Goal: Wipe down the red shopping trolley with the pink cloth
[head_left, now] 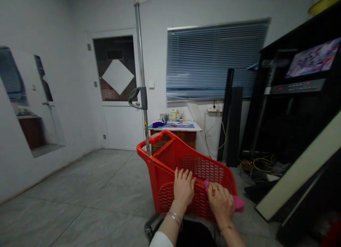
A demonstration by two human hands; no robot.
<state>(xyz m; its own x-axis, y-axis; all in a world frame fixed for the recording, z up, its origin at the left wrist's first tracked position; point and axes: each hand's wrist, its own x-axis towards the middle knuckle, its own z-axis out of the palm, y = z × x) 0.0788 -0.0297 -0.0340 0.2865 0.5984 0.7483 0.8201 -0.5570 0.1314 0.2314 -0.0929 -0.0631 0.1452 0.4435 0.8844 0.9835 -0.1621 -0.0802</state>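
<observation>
In front of me stands a red plastic shopping cart [165, 179] with slotted basket walls and a metal pole rising from its handle end. My left hand [183, 188] lies on the near upper rim of the basket, its fingers stretched out and slightly apart. Farther right along the same rim, my right hand [221, 200] is closed around a pink cloth [239, 203]. Part of the cloth sticks out beyond each side of that hand, and the rest is hidden in the palm. The cloth is against the cart's rim.
Behind the cart is a small desk [195, 126] with a purple item and bottles. A black rack [293, 122] with a lit screen stands right, near loose cables [262, 165] and a leaning pale board [301, 168]. A white door [119, 126] and a mirror [32, 108] are left.
</observation>
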